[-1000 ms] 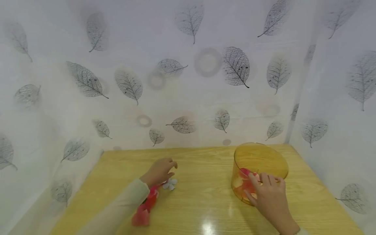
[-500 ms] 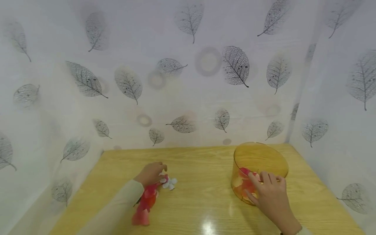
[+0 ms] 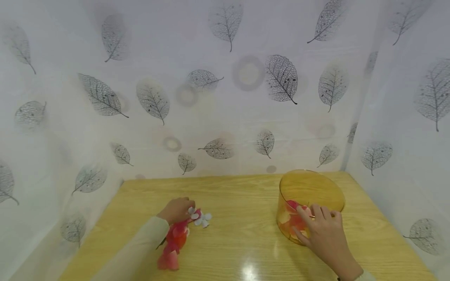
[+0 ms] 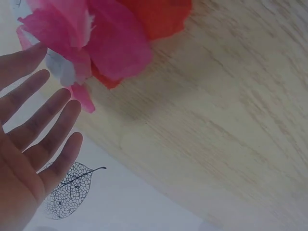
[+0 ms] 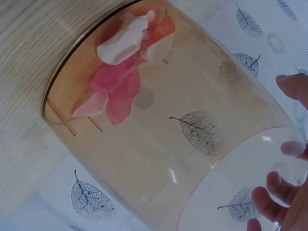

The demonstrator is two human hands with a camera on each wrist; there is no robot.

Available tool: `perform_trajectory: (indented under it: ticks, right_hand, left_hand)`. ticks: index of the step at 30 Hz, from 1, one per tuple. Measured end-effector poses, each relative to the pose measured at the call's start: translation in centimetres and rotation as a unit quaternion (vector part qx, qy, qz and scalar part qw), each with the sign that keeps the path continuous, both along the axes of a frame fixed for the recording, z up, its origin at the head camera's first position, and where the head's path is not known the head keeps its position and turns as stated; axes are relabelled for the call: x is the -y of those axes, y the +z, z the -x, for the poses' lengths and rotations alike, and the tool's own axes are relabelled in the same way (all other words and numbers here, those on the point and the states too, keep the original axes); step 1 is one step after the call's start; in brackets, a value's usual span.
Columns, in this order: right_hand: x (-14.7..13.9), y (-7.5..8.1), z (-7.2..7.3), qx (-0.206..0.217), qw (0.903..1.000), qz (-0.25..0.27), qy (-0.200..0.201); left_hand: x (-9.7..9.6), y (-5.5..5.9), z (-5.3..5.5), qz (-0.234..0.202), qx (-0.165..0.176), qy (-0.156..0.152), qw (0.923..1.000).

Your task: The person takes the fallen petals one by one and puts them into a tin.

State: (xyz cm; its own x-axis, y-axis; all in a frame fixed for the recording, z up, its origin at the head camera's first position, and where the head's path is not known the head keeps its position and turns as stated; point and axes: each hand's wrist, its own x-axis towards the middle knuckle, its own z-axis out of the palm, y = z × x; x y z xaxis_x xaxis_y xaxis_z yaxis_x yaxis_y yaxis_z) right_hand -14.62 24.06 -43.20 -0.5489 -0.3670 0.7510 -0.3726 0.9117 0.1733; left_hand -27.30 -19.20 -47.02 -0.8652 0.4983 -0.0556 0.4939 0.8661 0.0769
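Your left hand (image 3: 177,210) has just drawn back toward you and to the left, off the white blossom (image 3: 202,219) it was hovering beside, so more white petals now show at the far end of the pink-and-red flowers (image 3: 171,248) on the worktop (image 3: 242,226). The flowers lie where they were, to the left, near your forearm. In the left wrist view your left fingers (image 4: 67,118) are spread apart, with nothing held between them; the nearest tip overlaps a pink petal, though you can't tell from here whether it touches. That looks like a release or a realigning rather than a lift, so those flowers seem not yet taken up. Your right hand (image 3: 325,236) has hardly shifted: its fingers (image 5: 269,204) stand apart at the rim of the amber vase (image 3: 309,187), and whether they grip the rim can't be told. The vase stays put, with pink and white petals (image 5: 126,96) inside near its base, so it seems steady.
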Motion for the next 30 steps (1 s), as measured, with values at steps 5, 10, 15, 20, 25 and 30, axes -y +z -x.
perform_trajectory:
  ticks: [5,10,15,20,25,30]
  right_hand:
    - [0.0,0.0,0.0,0.005,1.0,-0.002,-0.002]
    - [0.1,-0.1,-0.1,0.009,0.9999,-0.005,-0.005]
    - [0.2,-0.1,-0.1,0.008,0.9999,-0.004,-0.006]
    - [0.3,0.0,-0.1,0.009,0.9999,-0.005,-0.008]
    - [0.3,0.0,-0.2,0.014,0.9998,-0.004,-0.011]
    - [0.2,0.0,-0.2,0.012,0.9999,-0.001,-0.009]
  left_hand:
    - [0.2,-0.4,0.1,-0.005,0.012,0.002,0.9999]
    - [0.3,-0.8,0.3,-0.006,0.014,0.012,0.9998]
    - [0.1,-0.9,0.6,-0.025,0.022,0.021,0.9992]
    - [-0.4,-0.5,0.5,-0.046,0.02,0.03,0.9983]
    - [-0.3,-0.6,0.9,-0.065,0.017,0.034,0.9972]
    - [0.0,-0.2,1.3,-0.091,0.05,0.044,0.9936]
